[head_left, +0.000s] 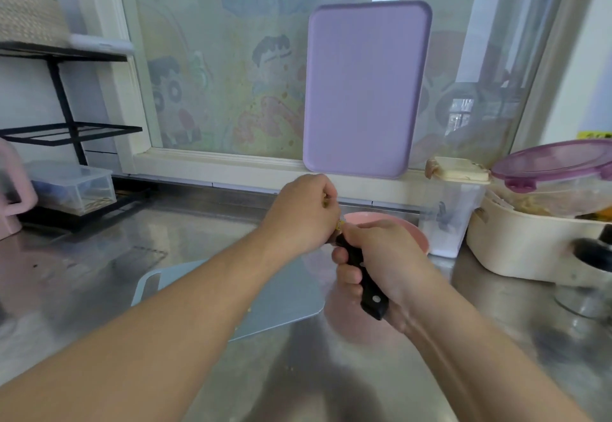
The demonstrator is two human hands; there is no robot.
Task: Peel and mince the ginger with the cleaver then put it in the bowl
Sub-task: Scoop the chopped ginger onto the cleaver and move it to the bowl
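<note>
Pinching the ginger (339,224) above the pink bowl (418,235), the left hand (303,217) meets the right hand (377,256), whose grip clenches the cleaver (366,284) handle, blade hidden, pointing away toward the ginger.

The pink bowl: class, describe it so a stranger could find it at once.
Start at the purple board leaning against the window. Below it, on the steel counter, the pink bowl sits behind the hands. Unlike the lidded containers to its right, it is open and pink.
</note>
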